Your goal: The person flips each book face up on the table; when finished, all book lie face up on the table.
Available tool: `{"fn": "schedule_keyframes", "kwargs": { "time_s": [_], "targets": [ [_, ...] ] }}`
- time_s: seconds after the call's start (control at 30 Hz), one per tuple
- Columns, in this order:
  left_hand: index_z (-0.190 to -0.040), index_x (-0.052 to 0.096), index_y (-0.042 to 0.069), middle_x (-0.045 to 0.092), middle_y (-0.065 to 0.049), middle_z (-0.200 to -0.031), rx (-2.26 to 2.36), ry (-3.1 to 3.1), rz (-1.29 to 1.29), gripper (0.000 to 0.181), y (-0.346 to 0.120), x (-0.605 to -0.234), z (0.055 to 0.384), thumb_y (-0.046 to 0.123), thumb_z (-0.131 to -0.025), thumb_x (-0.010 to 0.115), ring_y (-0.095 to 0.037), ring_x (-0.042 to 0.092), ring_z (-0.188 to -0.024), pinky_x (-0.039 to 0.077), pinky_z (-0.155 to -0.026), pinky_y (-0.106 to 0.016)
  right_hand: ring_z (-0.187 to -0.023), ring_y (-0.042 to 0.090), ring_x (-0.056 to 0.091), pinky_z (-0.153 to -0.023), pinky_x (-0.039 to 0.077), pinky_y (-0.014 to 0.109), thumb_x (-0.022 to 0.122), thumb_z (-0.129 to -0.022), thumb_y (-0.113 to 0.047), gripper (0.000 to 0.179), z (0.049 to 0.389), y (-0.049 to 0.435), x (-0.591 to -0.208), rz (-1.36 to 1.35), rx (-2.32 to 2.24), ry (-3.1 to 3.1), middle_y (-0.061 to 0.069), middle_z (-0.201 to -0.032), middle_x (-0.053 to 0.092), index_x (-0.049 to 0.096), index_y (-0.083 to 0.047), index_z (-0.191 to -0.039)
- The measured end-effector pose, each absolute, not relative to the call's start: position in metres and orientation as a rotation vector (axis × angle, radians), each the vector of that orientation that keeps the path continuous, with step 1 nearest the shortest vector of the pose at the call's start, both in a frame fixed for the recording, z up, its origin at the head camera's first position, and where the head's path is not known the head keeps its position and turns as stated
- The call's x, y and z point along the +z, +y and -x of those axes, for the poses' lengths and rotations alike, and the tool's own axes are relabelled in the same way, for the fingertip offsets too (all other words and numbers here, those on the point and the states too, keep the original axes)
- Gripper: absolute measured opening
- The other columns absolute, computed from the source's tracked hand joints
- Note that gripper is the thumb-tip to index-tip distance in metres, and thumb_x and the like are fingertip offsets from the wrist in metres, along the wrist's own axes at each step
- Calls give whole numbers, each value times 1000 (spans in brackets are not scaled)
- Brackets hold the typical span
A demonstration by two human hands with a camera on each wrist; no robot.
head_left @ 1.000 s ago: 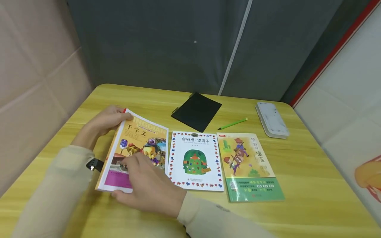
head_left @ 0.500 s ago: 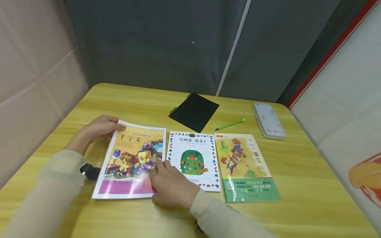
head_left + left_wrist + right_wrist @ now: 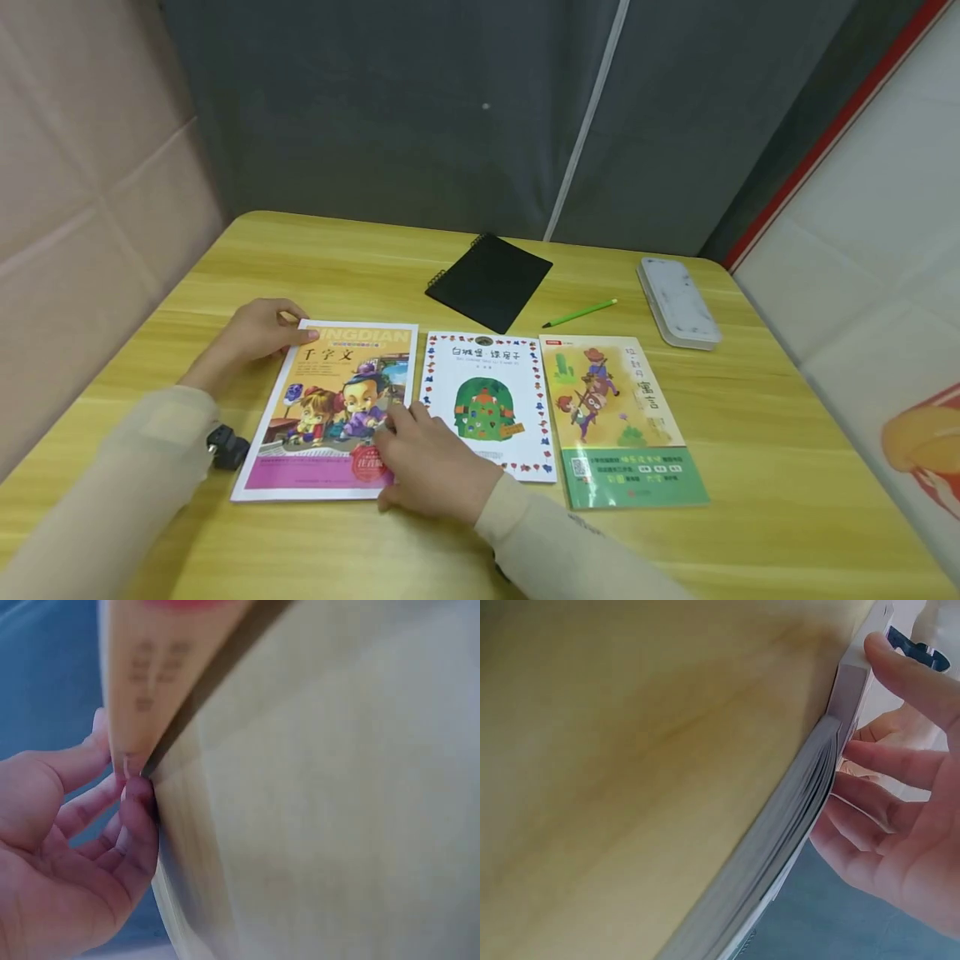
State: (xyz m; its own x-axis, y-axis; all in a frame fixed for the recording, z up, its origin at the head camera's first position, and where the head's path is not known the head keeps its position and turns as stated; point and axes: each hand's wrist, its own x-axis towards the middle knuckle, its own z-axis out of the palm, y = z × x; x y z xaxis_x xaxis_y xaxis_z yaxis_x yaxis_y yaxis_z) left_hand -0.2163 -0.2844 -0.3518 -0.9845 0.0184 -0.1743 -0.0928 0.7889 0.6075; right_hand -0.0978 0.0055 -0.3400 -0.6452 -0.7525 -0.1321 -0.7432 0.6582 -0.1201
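Observation:
In the head view a colourful book point(image 3: 330, 383) with a purple lower band lies flat at the left of a row. My left hand point(image 3: 258, 337) pinches its top left corner, thumb on the cover. The left wrist view shows those fingertips against the end of the spine point(image 3: 146, 690). My right hand point(image 3: 435, 462) touches the colourful book's lower right edge with its fingers relaxed, partly covering a white book point(image 3: 487, 383) with a green castle picture. In the right wrist view, the right hand's thumb is near the thick book's corner point(image 3: 853, 679).
To the right of the white book lies a yellow and green book point(image 3: 622, 417). Behind the row are a black spiral notebook point(image 3: 491, 283), a green pencil point(image 3: 581, 313) and a white marbled case point(image 3: 678, 302). A grey partition point(image 3: 375, 125) stands along the table's far edge.
The colourful book was tilted up and has come down flat beside the white book. My left hand lowered with its corner; my right hand moved from its cover to its right edge.

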Motion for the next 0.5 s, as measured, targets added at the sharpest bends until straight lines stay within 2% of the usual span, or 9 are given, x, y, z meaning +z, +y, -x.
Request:
{"fn": "schedule_keyframes", "kwargs": {
  "time_s": [0.3,0.5],
  "targets": [
    [-126,55,-6,65,-22,-101,913,2850,65,56,-281,-355,215,38,-93,68,-24,60,-79,46,-66,-30,-100,16,46,-91,46,25,76,-80,-54,66,101,8,-340,1197,-130,2700,1,-121,54,63,-9,-127],
    [-128,53,-8,60,-32,-117,849,2862,50,56,-279,-353,214,36,-95,65,-34,62,-92,51,-79,-44,-104,16,46,-94,46,25,75,-81,-54,65,102,10,-342,1203,-165,2686,1,-127,53,63,-11,-127]
  ]
}}
